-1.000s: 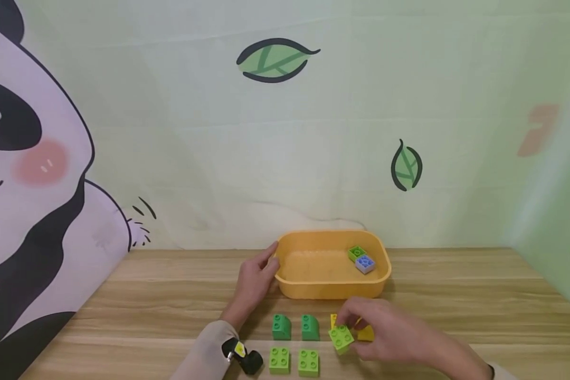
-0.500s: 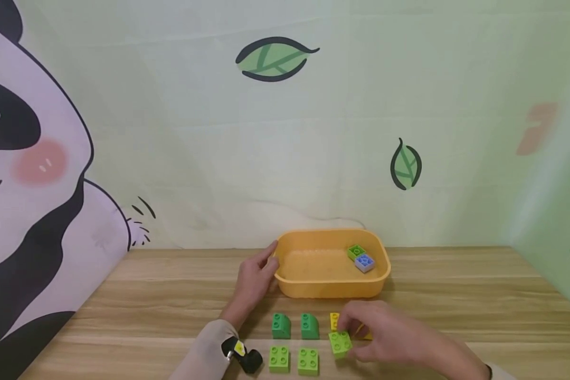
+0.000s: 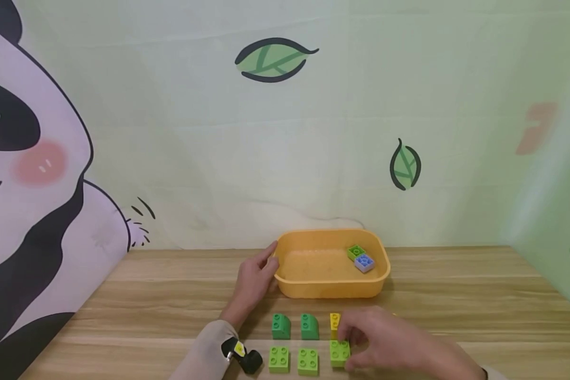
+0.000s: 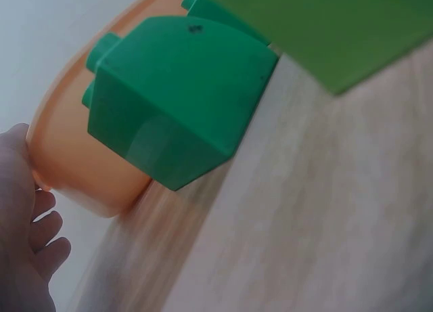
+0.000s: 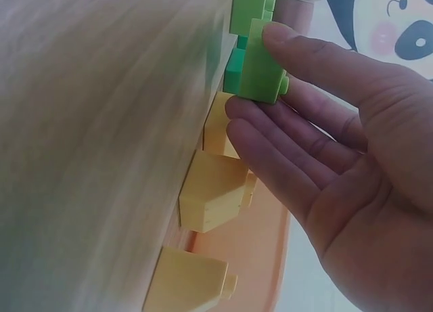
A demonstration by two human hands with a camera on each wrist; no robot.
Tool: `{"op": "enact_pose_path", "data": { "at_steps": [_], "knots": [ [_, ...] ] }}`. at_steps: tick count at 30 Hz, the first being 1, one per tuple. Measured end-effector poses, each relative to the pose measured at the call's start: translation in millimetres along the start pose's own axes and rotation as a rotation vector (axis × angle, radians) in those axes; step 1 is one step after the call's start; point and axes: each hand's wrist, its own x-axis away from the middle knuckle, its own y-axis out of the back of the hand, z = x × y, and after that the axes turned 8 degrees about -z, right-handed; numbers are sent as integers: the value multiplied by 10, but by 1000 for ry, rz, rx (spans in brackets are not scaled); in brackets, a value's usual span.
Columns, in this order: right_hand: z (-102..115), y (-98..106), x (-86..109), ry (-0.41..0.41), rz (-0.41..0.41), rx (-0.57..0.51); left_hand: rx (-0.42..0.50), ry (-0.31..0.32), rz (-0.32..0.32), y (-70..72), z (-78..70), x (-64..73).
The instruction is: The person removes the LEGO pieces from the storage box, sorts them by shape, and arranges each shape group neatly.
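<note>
My right hand (image 3: 385, 338) pinches a lime-green toy building block (image 3: 339, 353) between thumb and fingers, studs up, just in front of a yellow block (image 3: 334, 324). In the right wrist view the thumb lies on one face of this lime block (image 5: 260, 65). My left hand (image 3: 255, 279) holds the left end of a yellow-orange plastic tub (image 3: 332, 290). Two more lime blocks, a left one (image 3: 278, 359) and a middle one (image 3: 307, 361), stand in line with the pinched block. Behind them are two dark green curved blocks (image 3: 281, 326) (image 3: 309, 326).
Inside the tub, a green block (image 3: 355, 253) and a lavender block (image 3: 364, 263) lie at the right end. More yellow blocks (image 5: 213, 190) stand in a row, mostly hidden by my right hand in the head view. A printed cloth wall (image 3: 209, 158) rises behind the wooden table (image 3: 171, 295).
My right hand has brought the lime block down and slightly nearer to me, turning it square with the other lime blocks. My left hand stays at the tub.
</note>
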Motion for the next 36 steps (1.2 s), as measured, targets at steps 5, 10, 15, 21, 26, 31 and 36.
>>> {"op": "enact_pose_path", "data": {
  "at_steps": [5,10,15,21,26,31,36],
  "knots": [
    [-5,-18,6,-3,-5,7,7,3,5,5,-15,5],
    [0,-27,6,-36,10,-1,8,3,4,8,-25,7],
    [10,-33,-7,-163,59,-51,6,7,7,5,-21,7],
    [0,-46,-14,-161,67,-62,12,12,12,6,-19,7],
    [-6,-51,-14,-153,71,-56,12,13,9,1,-28,15],
    [-2,-51,-3,-162,72,-60,5,3,4,5,-28,22],
    [7,-45,2,-156,75,-65,-7,0,3,7,-29,19]
  ]
}}
